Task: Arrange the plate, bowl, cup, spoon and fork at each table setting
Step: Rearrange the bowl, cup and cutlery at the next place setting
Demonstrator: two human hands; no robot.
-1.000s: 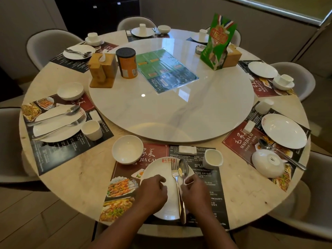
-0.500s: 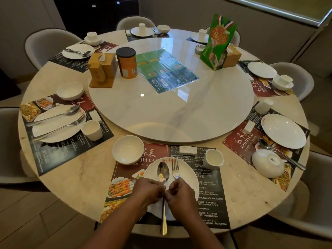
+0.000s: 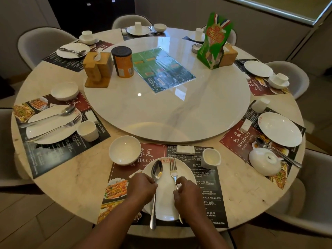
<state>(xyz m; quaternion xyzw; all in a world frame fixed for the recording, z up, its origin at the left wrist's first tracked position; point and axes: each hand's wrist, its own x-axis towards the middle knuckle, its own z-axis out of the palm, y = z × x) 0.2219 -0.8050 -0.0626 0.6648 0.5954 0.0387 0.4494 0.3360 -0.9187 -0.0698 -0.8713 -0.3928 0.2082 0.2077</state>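
Left hand (image 3: 143, 188): clenched round the spoon (image 3: 156, 171), gripping it just below the head.
Right hand (image 3: 186, 194): fingertips pinch the handle of the fork (image 3: 173, 170) partway down.
Spoon position: lies on the left half of the plate (image 3: 165, 202), head toward the table centre. The handle end overhangs the near rim.
Fork position: lies on the right half of the same plate, tines toward the centre. It is roughly parallel to the spoon and apart from it.
Change: one second ago both utensils lay touching along the right side of the plate, and the left hand held neither. The spoon has since been carried across to the left, so the pair is now separated.
Bowl (image 3: 124, 150): upright, just beyond the plate on the left, at the edge of the placemat (image 3: 206, 194).
Cup (image 3: 210, 157): upright, beyond the plate on the right.
Task meaning: this setting is judged nearly arranged. What remains is a final straightening and release of both handles.
Next work: at the setting to the right an overturned bowl (image 3: 265, 161) lies on its mat, which is judged unfinished.
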